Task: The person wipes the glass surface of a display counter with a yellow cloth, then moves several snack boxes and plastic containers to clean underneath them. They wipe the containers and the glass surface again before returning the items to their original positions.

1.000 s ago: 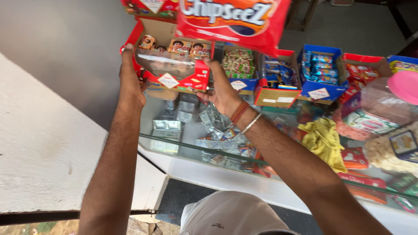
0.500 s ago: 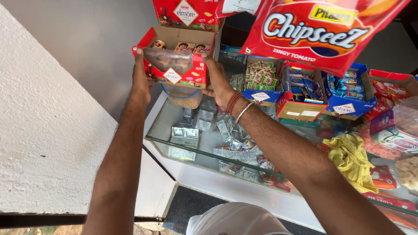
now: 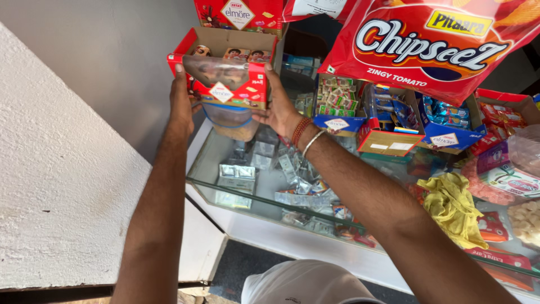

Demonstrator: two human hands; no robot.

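An open red cardboard display box with a clear plastic front (image 3: 225, 76) is held raised above the far left corner of a glass-topped counter (image 3: 264, 186), clamped between both hands. The left hand (image 3: 181, 104) is pressed flat against the box's left end, fingers together and pointing up; the right hand (image 3: 277, 107) grips the right end, thumb at the upper edge, the remaining fingers hidden behind the box. The long axis of the box runs left to right, from palm to palm, and neither hand is nearer than the other. A clear plastic jar (image 3: 232, 121) is seen just below the box. Compared with a second ago, the box appears higher and further left, and the large red snack bag (image 3: 433, 45) now hangs to the right.
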